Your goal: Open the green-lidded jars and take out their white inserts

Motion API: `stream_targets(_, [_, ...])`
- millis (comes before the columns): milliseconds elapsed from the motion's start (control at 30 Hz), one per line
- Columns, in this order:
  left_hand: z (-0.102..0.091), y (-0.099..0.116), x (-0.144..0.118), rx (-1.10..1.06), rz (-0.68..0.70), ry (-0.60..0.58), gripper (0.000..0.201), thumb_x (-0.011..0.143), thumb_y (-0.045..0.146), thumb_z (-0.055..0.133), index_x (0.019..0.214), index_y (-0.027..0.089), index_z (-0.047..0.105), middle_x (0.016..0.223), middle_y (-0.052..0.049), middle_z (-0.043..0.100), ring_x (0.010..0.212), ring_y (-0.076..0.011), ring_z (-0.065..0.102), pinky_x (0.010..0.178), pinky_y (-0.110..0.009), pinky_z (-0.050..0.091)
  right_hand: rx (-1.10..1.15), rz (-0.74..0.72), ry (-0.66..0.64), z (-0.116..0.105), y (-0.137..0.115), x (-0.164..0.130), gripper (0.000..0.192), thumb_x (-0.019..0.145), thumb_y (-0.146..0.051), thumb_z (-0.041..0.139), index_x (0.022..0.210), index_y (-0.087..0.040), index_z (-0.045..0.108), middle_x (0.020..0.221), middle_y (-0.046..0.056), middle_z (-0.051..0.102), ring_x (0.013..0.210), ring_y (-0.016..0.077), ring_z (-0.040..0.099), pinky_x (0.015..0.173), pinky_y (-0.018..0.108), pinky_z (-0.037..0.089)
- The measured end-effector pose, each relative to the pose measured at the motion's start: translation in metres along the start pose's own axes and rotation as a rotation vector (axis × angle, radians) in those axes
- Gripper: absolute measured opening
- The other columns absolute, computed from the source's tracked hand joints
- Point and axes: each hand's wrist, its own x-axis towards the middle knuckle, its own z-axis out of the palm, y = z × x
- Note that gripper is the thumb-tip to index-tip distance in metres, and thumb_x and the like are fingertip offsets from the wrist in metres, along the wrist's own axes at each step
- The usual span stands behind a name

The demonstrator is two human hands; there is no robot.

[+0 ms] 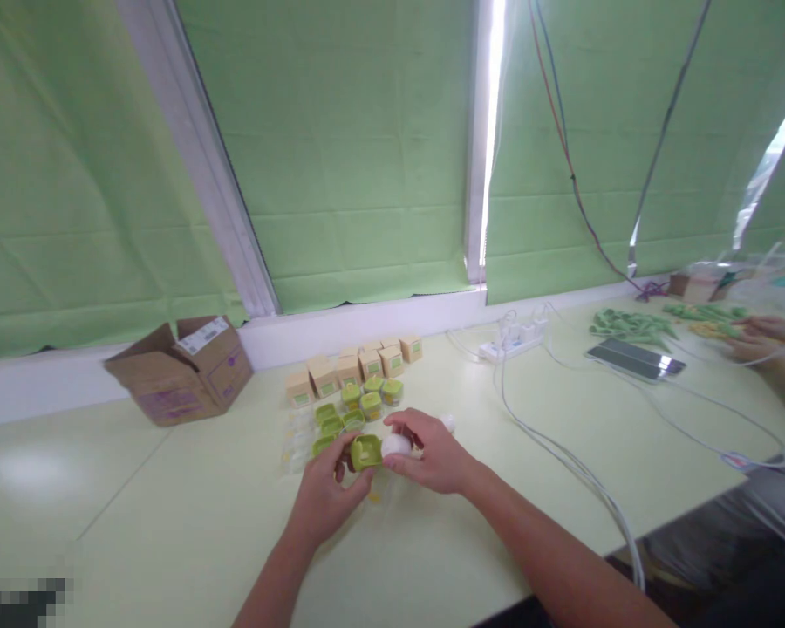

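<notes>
My left hand (324, 499) grips a small green square lid or cap (365, 451) over the pale green table (170, 523). My right hand (432, 453) pinches a small white rounded piece (396, 445) right beside that green part; the two parts touch or nearly touch. Just beyond my hands lie several more green lids and small jars (353, 408). Behind them stands a row of small tan cartons with green labels (357, 362). A few clear pieces (294, 445) lie to the left of the green parts.
An open brown cardboard box (183, 371) lies on its side at the back left. A white power strip (514, 342) with cables trails to the right. A phone (634, 359) and green cone-shaped parts (628, 324) lie near another person's hands (759, 340) at far right.
</notes>
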Motion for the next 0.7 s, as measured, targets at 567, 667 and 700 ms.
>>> stream_targets(567, [-0.001, -0.005, 0.001, 0.001, -0.073, 0.052, 0.046, 0.075, 0.033, 0.059, 0.116, 0.014, 0.052, 0.089, -0.005, 0.062, 0.066, -0.0123, 0.054, 0.062, -0.025, 0.047, -0.553, -0.255, -0.461, 0.005, 0.017, -0.001, 0.051, 0.062, -0.063, 0.068, 0.081, -0.016, 0.066, 0.078, 0.006, 0.058, 0.076, 0.0188, 0.051, 0.067, 0.029, 0.036])
stream_targets(667, [-0.001, -0.004, 0.002, 0.019, -0.051, 0.055, 0.046, 0.073, 0.029, 0.060, 0.116, 0.015, 0.052, 0.092, -0.005, 0.062, 0.071, -0.0130, 0.057, 0.066, -0.027, 0.049, -0.511, -0.243, -0.446, 0.004, 0.020, -0.001, 0.054, 0.059, -0.064, 0.070, 0.083, -0.017, 0.067, 0.082, 0.006, 0.057, 0.082, 0.0197, 0.051, 0.072, 0.030, 0.038])
stream_targets(700, [-0.001, -0.004, 0.002, 0.016, -0.046, 0.054, 0.045, 0.073, 0.028, 0.060, 0.116, 0.015, 0.051, 0.094, -0.005, 0.062, 0.072, -0.0130, 0.057, 0.067, -0.027, 0.050, -0.484, -0.233, -0.433, 0.003, 0.020, -0.001, 0.054, 0.058, -0.064, 0.071, 0.084, -0.017, 0.067, 0.082, 0.006, 0.057, 0.082, 0.0193, 0.051, 0.073, 0.030, 0.038])
